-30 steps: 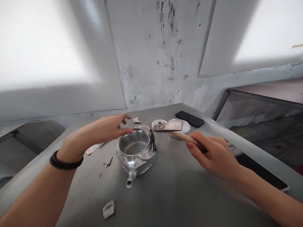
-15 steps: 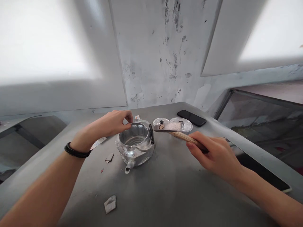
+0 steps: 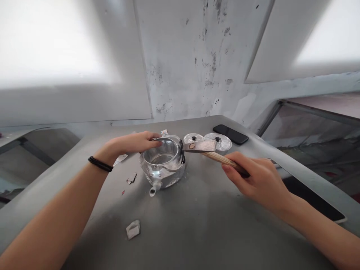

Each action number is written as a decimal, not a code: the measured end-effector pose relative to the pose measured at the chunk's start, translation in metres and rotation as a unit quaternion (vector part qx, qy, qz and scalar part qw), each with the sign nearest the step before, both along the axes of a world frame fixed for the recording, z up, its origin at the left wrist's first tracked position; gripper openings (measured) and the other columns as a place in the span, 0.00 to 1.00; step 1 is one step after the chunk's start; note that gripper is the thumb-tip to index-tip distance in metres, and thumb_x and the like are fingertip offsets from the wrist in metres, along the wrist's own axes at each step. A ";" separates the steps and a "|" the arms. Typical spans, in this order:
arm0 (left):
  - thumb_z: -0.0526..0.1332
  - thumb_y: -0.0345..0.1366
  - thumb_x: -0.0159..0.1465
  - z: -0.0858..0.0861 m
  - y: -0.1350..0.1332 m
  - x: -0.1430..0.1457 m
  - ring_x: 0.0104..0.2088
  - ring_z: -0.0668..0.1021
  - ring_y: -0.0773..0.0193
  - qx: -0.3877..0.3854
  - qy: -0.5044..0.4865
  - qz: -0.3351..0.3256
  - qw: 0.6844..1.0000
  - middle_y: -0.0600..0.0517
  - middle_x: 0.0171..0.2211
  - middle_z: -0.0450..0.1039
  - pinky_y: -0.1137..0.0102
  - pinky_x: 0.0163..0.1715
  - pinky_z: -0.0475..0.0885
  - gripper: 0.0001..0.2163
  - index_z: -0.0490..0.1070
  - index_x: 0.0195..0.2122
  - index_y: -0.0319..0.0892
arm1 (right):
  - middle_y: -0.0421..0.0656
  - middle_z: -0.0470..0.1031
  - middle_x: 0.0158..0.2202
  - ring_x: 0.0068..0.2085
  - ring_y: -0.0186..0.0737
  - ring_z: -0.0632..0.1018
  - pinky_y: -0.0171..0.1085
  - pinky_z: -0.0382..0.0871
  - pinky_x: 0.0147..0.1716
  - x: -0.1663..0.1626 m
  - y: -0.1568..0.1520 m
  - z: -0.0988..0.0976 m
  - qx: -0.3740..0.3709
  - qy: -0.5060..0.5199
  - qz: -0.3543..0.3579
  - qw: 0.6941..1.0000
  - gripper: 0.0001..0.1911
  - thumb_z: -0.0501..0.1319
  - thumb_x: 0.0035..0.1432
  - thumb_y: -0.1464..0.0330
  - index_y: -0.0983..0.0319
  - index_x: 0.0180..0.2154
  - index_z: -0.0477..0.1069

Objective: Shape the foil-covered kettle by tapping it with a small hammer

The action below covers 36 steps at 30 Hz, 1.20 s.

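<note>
A dented silver kettle point(image 3: 168, 179) stands upright and lidless on the grey table, its spout pointing towards me and its black handle folded to the right. My left hand point(image 3: 136, 142) is closed on the kettle's far-left rim, with the thumb at the inside of the opening. Some of its fingers are hidden behind the rim. In my right hand point(image 3: 257, 178) is a hammer point(image 3: 201, 146), gripped round its wooden handle. The hammer's metal head is level beside the kettle's right rim, near the black handle; whether they touch I cannot tell.
Two silver lids point(image 3: 194, 138) with black knobs lie behind the hammer, and a black phone point(image 3: 231, 134) rests behind them. A flat black-panelled object point(image 3: 312, 197) lies at the right edge. Crumpled scraps point(image 3: 133, 229) are scattered left and in front. A stained wall point(image 3: 180, 86) rises behind.
My left hand has shifted, its thumb now reaching further into the opening at the kettle's rim. My right hand holds the hammer in nearly the same place. The whole view has tilted slightly.
</note>
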State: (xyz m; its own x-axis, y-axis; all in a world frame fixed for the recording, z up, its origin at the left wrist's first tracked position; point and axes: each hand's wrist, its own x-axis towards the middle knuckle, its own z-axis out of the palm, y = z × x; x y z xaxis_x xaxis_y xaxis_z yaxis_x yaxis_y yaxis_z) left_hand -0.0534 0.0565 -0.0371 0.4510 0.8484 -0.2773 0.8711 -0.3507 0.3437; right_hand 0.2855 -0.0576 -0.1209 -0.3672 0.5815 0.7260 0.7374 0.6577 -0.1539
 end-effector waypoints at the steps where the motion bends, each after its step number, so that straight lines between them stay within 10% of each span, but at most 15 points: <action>1: 0.52 0.61 0.69 -0.001 -0.001 -0.001 0.55 0.79 0.49 -0.003 -0.002 0.009 1.000 0.45 0.59 0.79 0.63 0.53 0.73 0.31 0.73 0.64 0.48 | 0.28 0.59 0.19 0.18 0.27 0.59 0.30 0.55 0.20 0.000 0.000 0.000 0.000 -0.001 0.001 1.000 0.10 0.57 0.73 0.67 0.58 0.35 0.69; 9: 0.48 0.70 0.68 -0.005 -0.003 -0.005 0.69 0.69 0.47 -0.027 -0.055 0.038 0.997 0.48 0.71 0.67 0.60 0.65 0.67 0.38 0.68 0.70 0.52 | 0.27 0.58 0.18 0.16 0.27 0.61 0.29 0.56 0.19 -0.001 -0.002 0.002 0.012 -0.008 -0.001 1.000 0.09 0.57 0.73 0.67 0.59 0.37 0.71; 23: 0.61 0.64 0.63 0.008 -0.012 0.017 0.44 0.84 0.50 -0.066 -0.033 0.067 0.995 0.42 0.46 0.82 0.66 0.38 0.80 0.28 0.79 0.43 0.41 | 0.29 0.59 0.18 0.16 0.27 0.60 0.29 0.56 0.18 -0.003 -0.003 0.004 0.013 0.017 -0.037 0.999 0.11 0.58 0.71 0.66 0.58 0.33 0.68; 36: 0.58 0.66 0.65 0.012 -0.017 0.013 0.41 0.86 0.52 -0.103 -0.002 0.051 0.993 0.41 0.56 0.80 0.66 0.38 0.80 0.33 0.75 0.57 0.44 | 0.30 0.59 0.17 0.16 0.29 0.62 0.30 0.57 0.18 -0.003 -0.001 0.003 -0.008 0.032 -0.049 0.998 0.12 0.58 0.72 0.63 0.57 0.33 0.68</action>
